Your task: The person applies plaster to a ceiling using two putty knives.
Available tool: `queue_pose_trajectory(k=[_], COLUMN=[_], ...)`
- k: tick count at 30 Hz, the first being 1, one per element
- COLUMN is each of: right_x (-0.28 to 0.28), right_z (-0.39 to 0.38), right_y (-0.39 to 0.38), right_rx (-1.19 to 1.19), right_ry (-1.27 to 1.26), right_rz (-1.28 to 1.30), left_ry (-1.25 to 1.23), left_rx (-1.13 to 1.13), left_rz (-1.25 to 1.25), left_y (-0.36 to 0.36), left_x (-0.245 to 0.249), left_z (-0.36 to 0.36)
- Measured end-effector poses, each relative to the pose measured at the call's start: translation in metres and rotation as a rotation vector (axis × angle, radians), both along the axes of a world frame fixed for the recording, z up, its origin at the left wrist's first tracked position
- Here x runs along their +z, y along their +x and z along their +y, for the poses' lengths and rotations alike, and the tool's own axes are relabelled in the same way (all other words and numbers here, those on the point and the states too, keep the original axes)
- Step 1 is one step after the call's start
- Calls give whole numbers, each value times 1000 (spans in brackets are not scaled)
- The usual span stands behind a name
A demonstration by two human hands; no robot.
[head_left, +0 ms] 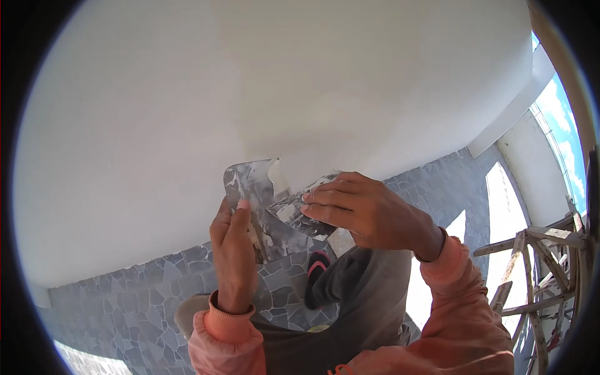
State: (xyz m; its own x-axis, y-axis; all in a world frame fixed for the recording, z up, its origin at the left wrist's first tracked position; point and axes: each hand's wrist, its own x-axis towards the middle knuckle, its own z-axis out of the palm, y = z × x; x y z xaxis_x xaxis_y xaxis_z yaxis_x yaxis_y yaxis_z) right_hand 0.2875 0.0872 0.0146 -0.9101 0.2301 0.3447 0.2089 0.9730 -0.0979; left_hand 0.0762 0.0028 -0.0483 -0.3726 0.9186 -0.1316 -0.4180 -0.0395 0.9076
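Note:
My left hand [233, 253] grips a flat steel trowel [255, 178] by its left side, thumb laid over its face. Dried grey and white smears cover this blade, and fresh white putty [280, 181] clings near its upper right edge. In my right hand [381, 212] is a smaller putty scraper [290, 214], also streaked with white, its blade pressed under outstretched fingers. The scraper's left corner overlaps the trowel's face. Both tools are in front of the lower part of a smooth white wall [156, 125]. My right palm is hidden.
Grey stone-patterned paving [150, 300] runs along the wall's foot. A dark shoe [317, 269] with a pink strap is below the tools. At the right stands a rough wooden trestle [531, 275], near bright sunlit ground and a low white wall [531, 153].

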Motion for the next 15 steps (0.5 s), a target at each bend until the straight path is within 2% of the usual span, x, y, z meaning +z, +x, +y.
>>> queue_pose_trajectory(k=[5,8,11,13,14,15], right_x=[17,19,-8,-17,-12,-10], right_z=[9,10,23,39,43,52], right_y=[32,57,83,88,82,82], right_rx=[-2,-219,-491,-468,-452,-467], right_ry=[-297,-634,-785,-928,-947,-863], right_rz=[-130,94,573,930,1100,1170], left_ry=[13,54,38,46,38,28], left_rx=[68,62,93,67,99,130], left_rz=[-73,-119,-103,-83,-77,-70], left_y=[6,3,-2,-5,-4,-4], left_x=[-3,6,11,14,18,22], left_z=[1,-6,-10,-18,-21,-25])
